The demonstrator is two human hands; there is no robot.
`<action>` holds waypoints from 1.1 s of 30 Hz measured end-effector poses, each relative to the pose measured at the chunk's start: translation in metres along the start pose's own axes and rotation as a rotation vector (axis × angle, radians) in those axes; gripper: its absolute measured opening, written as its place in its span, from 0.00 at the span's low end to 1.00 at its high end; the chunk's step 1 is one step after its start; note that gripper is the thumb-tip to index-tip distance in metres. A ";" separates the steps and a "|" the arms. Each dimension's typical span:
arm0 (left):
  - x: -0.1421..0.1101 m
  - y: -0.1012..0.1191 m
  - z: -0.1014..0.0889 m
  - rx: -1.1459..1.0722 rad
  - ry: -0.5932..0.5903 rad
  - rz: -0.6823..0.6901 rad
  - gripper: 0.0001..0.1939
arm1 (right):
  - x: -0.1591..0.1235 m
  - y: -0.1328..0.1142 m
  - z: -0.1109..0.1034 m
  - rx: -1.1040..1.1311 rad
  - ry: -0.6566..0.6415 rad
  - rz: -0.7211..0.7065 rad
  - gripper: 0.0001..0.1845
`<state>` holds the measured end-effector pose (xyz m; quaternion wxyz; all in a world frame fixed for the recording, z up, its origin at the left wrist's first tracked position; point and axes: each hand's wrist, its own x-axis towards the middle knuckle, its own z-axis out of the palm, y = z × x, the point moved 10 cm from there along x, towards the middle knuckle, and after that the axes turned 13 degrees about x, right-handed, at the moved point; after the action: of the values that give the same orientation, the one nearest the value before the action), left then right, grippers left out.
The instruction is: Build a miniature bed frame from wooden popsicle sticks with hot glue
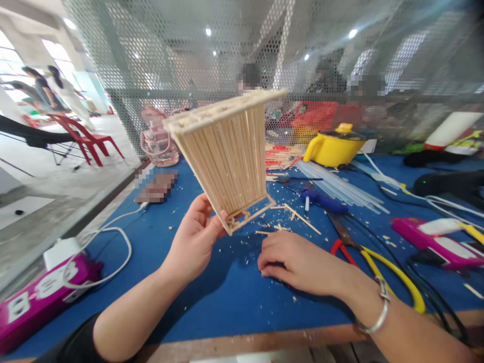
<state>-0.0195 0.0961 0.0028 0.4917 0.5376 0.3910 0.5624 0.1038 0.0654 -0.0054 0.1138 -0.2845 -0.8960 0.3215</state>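
The left hand (202,234) pinches a lower corner of the wooden-stick panel structure (230,161) between thumb and fingers, holding it tilted above the blue tabletop (215,307). The right hand (289,257), fingers loosely curled, rests near the table's front edge side of the scattered stick pieces (298,217); whether it grips anything cannot be told. Bare blue surface lies between the forearms, reaching the wooden front edge (242,344). To the right, scissors (350,242) and a blue glue gun (327,201) crowd the right hand's side; the perforated metal screen (212,60) bounds the far side.
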 end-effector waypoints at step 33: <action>-0.016 0.004 0.015 -0.035 -0.077 0.077 0.13 | 0.001 0.037 0.003 1.765 0.764 0.172 0.13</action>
<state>-0.0059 0.0783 0.0045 0.4936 0.5649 0.3410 0.5666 0.1178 0.0881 -0.0318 0.5466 -0.2467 -0.2103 0.7721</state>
